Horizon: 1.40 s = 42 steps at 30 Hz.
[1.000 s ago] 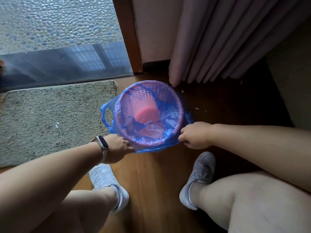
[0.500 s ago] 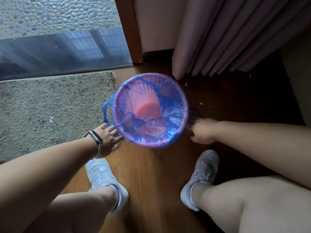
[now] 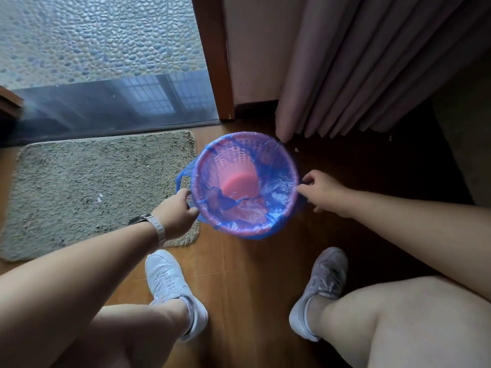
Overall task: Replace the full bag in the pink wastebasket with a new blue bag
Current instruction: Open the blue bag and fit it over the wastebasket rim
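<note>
The wastebasket (image 3: pixel 231 163) is pink, with a grid of small holes, under a translucent blue bag (image 3: pixel 279 197). At nine o'clock of it lies a speckled grey-beige mat (image 3: pixel 93 187); at one o'clock, a dusty-pink curtain (image 3: pixel 358 75). The floor (image 3: pixel 252 282) is reddish-brown wood. At eleven o'clock, the paving (image 3: pixel 93 35) is grey-blue and pebble-patterned.

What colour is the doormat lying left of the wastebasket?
Grey-beige, with a shaggy pile: the doormat shows best in the head view.

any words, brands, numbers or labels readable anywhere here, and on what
No text can be read anywhere in this view.
blue bag and pink wastebasket: plain, no print.
wristband: its face shows nothing readable.
shoes: no brand mark clear enough to read.
</note>
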{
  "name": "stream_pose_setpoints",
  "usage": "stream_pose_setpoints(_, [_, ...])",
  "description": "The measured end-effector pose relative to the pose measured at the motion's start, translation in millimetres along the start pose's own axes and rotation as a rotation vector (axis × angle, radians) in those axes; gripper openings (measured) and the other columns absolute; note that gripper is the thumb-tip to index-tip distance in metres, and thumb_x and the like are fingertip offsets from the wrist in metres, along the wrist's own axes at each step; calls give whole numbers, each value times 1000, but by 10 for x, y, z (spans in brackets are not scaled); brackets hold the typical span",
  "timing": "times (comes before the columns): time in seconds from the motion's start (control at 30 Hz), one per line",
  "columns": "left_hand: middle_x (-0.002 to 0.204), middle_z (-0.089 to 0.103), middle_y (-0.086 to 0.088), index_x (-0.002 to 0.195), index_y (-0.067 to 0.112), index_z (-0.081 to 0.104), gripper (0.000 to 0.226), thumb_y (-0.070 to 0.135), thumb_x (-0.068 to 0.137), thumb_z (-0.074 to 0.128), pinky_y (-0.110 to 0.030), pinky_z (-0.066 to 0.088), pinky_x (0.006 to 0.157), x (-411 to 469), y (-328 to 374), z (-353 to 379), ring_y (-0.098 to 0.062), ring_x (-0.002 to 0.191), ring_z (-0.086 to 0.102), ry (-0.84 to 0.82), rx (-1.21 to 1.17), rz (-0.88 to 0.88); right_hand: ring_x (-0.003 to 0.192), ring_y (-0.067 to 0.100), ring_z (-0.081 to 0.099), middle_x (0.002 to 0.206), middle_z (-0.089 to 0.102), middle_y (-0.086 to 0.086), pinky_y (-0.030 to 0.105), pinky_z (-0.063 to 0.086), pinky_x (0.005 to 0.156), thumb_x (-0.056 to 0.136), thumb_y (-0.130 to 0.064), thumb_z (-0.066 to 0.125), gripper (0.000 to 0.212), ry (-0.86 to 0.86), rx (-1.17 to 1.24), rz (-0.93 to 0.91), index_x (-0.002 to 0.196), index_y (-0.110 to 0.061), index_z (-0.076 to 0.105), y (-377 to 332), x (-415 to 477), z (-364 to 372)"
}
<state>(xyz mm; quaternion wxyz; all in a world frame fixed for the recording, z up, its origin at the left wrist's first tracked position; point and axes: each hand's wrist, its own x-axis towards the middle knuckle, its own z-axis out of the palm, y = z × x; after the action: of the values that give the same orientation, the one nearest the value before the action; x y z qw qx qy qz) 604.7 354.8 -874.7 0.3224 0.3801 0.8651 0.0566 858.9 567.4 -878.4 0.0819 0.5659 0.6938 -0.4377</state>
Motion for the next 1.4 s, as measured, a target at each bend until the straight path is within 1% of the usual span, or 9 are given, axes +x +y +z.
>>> stream_pose_setpoints(0.2, [102, 59, -6, 121, 11, 39, 51, 30, 83, 67, -33, 45, 78, 248, 215, 169, -30, 93, 61, 39, -209, -136, 88, 25, 67, 107, 60, 9, 33, 56, 53, 82, -25, 70, 45, 14, 118, 114, 118, -10, 46, -188, 134, 216])
stream_pose_setpoints(0.33, [94, 57, -11, 114, 8, 33, 41, 12, 84, 61, -33, 45, 71, 442, 256, 209, -29, 82, 59, 39, -245, -177, 87, 27, 68, 106, 64, 11, 42, 61, 67, 80, -16, 66, 35, 76, 114, 136, 113, -8, 56, -176, 341, 292])
stream_pose_setpoints(0.47, [91, 57, -3, 114, 15, 40, 37, 5, 82, 56, -27, 43, 60, 702, 295, 71, -19, 75, 58, 122, -391, -140, 70, 26, 69, 92, 69, 14, 40, 60, 55, 82, -13, 59, 24, 71, 258, 148, 105, -6, 60, -219, 467, 300])
stream_pose_setpoints(0.63, [117, 56, -2, 133, 20, 38, 59, 19, 82, 67, -31, 45, 94, 784, 338, 54, -19, 101, 57, 146, -474, -23, 75, 24, 67, 103, 65, 16, 34, 56, 50, 88, -13, 58, 15, 49, 424, 207, 103, -9, 54, -247, 508, 246])
stream_pose_setpoints(0.77, [132, 40, -13, 138, 17, 40, 66, 35, 81, 67, -36, 33, 108, 650, 318, 102, -28, 123, 42, 223, -158, 110, 92, 29, 65, 114, 59, 12, 35, 57, 59, 86, -29, 63, 34, 50, 339, 201, 112, -12, 48, -175, 515, 202])
stream_pose_setpoints(0.9, [133, 50, -14, 120, 19, 58, 57, 55, 77, 51, -47, 41, 99, 475, 227, 145, -34, 122, 45, 283, 321, 548, 101, 33, 57, 114, 56, 14, 40, 48, 85, 78, -33, 68, 47, 273, -195, -306, 115, -10, 50, -95, 377, 68])
stream_pose_setpoints(1.03, [107, 65, -1, 107, 24, 62, 50, 59, 74, 50, -38, 46, 85, 403, 302, 251, -26, 97, 62, 120, 521, 802, 94, 34, 60, 108, 60, 12, 41, 49, 81, 70, -49, 52, 54, 245, -750, -908, 108, -11, 60, -35, 195, 58])
stream_pose_setpoints(1.23, [72, 65, 0, 80, 20, 61, 30, 38, 79, 37, -33, 48, 55, 470, 544, 465, -28, 65, 65, 11, 490, 893, 62, 30, 57, 73, 59, 6, 36, 43, 54, 71, -40, 60, 27, 9, -881, -1121, 78, -14, 56, -140, 190, 382])
stream_pose_setpoints(1.4, [75, 63, -8, 85, 14, 59, 38, 37, 78, 30, -36, 49, 49, 539, 607, 588, -32, 68, 62, 13, 397, 906, 54, 30, 58, 67, 59, 8, 30, 36, 42, 69, -27, 72, 21, -64, -814, -1180, 76, -11, 59, -126, 289, 547])
